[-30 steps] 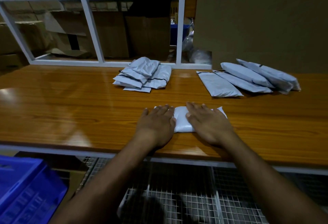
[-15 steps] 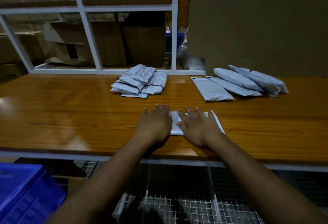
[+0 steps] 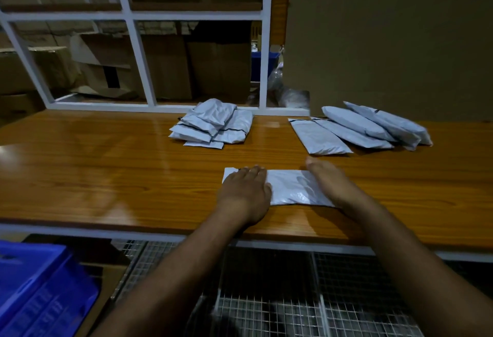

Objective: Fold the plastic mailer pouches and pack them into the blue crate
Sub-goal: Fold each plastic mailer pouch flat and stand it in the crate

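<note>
— What is seen on the wooden table (image 3: 106, 176) right now?

— A grey mailer pouch (image 3: 290, 188) is laid flat near the front edge. The left hand (image 3: 244, 190) is pressed palm-down on its left end, fingers straight and together, nothing clasped. The right hand (image 3: 329, 179) is set on the pouch's right end; it is blurred, so it can only be said that the fingers appear extended rather than curled around anything.

— And the rest of the pouches?

— Two groups are found further back. A heap of folded pouches (image 3: 213, 124) is piled behind the left hand, near the white shelf frame (image 3: 262, 56). To the right, a row of long unfolded pouches (image 3: 357, 130) is fanned out, each overlapping the next, well apart from the pouch being pressed.

— Where is the crate?

— The blue crate (image 3: 40, 291) is seen low at the left, below table level, beside the wire mesh (image 3: 266, 296) underneath. Only its corner is caught in view, so its contents cannot be told. Cardboard boxes (image 3: 165, 67) are stacked behind the shelf frame.
</note>
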A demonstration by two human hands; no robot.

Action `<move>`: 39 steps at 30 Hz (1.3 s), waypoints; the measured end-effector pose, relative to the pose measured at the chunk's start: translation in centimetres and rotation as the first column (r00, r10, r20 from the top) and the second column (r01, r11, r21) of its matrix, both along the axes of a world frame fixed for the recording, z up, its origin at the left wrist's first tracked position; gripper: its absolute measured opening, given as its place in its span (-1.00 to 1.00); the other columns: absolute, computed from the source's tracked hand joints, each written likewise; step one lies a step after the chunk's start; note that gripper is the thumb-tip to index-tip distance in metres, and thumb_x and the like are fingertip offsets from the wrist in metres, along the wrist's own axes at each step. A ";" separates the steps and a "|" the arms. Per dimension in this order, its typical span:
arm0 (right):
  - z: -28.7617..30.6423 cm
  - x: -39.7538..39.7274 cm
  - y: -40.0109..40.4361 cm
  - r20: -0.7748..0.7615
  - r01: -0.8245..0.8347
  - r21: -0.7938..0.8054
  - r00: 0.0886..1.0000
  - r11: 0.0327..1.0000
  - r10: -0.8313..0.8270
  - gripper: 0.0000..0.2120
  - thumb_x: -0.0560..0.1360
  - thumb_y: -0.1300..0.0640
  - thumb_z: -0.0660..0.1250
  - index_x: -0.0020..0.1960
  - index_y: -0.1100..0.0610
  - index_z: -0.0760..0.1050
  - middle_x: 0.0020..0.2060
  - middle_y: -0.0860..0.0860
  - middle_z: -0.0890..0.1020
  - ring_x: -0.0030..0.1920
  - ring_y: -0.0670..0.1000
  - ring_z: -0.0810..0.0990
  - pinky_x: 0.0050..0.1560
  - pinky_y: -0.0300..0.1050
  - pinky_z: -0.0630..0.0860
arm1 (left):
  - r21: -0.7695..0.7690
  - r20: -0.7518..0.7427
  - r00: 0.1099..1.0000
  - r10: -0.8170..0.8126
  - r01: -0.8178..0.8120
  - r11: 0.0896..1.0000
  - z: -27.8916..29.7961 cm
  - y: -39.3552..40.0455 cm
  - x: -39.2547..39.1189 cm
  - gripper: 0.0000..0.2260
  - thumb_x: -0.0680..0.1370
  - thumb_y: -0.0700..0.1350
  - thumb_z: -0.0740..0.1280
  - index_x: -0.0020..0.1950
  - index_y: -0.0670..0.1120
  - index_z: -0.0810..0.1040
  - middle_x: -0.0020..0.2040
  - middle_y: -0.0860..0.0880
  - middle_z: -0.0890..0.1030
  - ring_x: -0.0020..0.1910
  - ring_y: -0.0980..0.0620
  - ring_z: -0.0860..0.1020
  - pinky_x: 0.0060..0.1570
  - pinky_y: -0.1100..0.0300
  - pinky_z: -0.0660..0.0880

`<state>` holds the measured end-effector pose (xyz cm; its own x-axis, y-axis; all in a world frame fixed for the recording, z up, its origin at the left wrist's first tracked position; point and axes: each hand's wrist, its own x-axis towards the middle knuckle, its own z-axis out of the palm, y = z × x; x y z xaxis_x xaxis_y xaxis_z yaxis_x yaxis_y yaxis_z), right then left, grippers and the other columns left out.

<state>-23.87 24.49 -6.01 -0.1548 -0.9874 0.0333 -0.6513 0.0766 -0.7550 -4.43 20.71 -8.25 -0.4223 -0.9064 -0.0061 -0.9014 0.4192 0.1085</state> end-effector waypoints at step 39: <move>-1.1 -0.8 0.1 -0.304 -0.194 -0.028 0.936 0.981 0.177 -0.54 0.71 -0.05 0.05 0.57 0.06 0.25 0.54 -0.02 0.31 0.52 0.02 0.30 0.50 0.01 0.22 | 0.006 0.001 0.995 -0.099 0.099 0.995 0.4 -0.7 0.0 -0.52 0.72 0.13 -0.14 0.65 0.13 -0.08 0.66 0.00 -0.02 0.63 -0.01 -0.05 0.58 0.02 -0.06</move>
<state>-24.65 24.61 -7.08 0.0566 -0.9927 0.1061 -0.8462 -0.1041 -0.5227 -4.46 20.02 -7.84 -0.5097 -0.8603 -0.0117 -0.8557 0.5056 0.1102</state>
